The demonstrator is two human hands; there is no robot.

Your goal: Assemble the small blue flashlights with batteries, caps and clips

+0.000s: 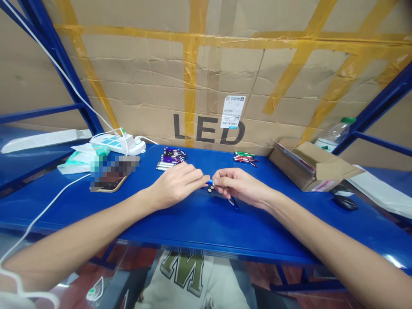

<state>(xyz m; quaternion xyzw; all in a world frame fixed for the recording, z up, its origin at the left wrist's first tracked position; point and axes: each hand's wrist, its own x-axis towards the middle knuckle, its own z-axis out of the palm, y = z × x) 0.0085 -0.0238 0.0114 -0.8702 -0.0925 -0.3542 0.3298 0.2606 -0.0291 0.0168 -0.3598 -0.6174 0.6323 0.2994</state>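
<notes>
Both my hands meet over the middle of the blue table (pixel 199 223). My left hand (pixel 176 183) is closed, its fingertips pinching one end of a small blue pen-like stick (pixel 210 182). My right hand (pixel 237 185) is closed around the same stick, whose dark tip (pixel 233 202) pokes out below the palm. A few tiny dark round pieces (pixel 210 189) lie on the table just under the fingertips. Behind my left hand lies a heap of purple and silver sticks (pixel 171 158). Further right lies a small group of red and green sticks (pixel 245 158).
A white power strip (pixel 117 143) with cables sits at the back left beside a phone (pixel 109 183) and packets. An open cardboard box (pixel 310 169), a plastic bottle (pixel 334 134) and a black mouse (pixel 345 202) stand at the right. A cardboard wall marked LED closes the back.
</notes>
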